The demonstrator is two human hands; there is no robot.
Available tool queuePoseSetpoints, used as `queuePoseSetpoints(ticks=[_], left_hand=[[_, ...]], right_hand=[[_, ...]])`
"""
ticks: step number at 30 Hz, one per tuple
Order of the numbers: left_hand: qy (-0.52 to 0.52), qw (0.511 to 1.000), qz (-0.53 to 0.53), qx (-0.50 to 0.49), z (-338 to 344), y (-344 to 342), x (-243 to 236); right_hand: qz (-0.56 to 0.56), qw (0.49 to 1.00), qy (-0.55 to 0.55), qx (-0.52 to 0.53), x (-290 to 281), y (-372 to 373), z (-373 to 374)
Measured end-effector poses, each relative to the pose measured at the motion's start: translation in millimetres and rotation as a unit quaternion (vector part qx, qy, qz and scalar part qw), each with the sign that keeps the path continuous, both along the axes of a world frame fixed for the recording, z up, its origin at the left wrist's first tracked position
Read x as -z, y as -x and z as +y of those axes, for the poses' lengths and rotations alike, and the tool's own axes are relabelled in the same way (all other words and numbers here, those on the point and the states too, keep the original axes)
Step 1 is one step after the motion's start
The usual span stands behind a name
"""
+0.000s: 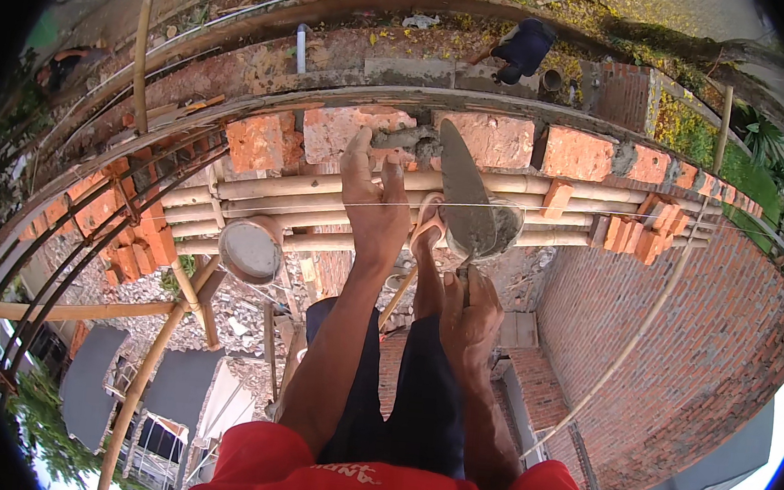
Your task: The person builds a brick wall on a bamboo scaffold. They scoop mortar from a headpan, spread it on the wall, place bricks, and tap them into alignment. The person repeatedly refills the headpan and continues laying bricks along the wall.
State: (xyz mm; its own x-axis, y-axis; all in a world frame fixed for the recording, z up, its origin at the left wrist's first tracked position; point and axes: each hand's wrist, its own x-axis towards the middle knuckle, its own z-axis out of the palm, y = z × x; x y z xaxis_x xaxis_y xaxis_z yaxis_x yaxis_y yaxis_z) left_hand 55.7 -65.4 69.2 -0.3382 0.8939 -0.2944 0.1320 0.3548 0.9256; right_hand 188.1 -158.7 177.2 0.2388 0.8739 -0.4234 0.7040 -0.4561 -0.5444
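My right hand (471, 318) is closed round the handle of a trowel (466, 200). The pointed, mortar-smeared blade reaches forward, its tip at the joint between two bricks on the wall top. Grey mortar (410, 139) lies in and beside that joint. My left hand (375, 202) is open, thumb apart from the fingers, its fingertips at the face of the orange brick (327, 134) left of the joint; whether they touch it I cannot tell. Right of the joint sits another brick (501, 141). A bucket of mortar (508, 225) stands partly hidden behind the trowel blade.
Bamboo poles (314, 184) form the platform under my sandalled foot (429, 218). A second mortar bucket (251, 250) stands left; loose bricks (656, 224) lie right. A taut string (588, 213) crosses in front. Dark rods (69, 252) rise left. Beyond the wall, a person (525, 51) bends, far below.
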Motion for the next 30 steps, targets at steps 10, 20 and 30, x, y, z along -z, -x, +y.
queuePoseSetpoints(ticks=[10,20,30], left_hand=[[-0.022,0.998,0.048,0.042,8,-23,-6],[-0.055,0.992,-0.023,0.115,52,-9,-18],[0.050,0.930,0.080,0.356,113,15,-4]], right_hand=[[0.011,0.998,-0.019,0.059,-2,10,-4],[0.003,0.998,-0.041,0.038,-4,8,-6],[0.056,0.994,-0.072,0.058,14,8,-12]])
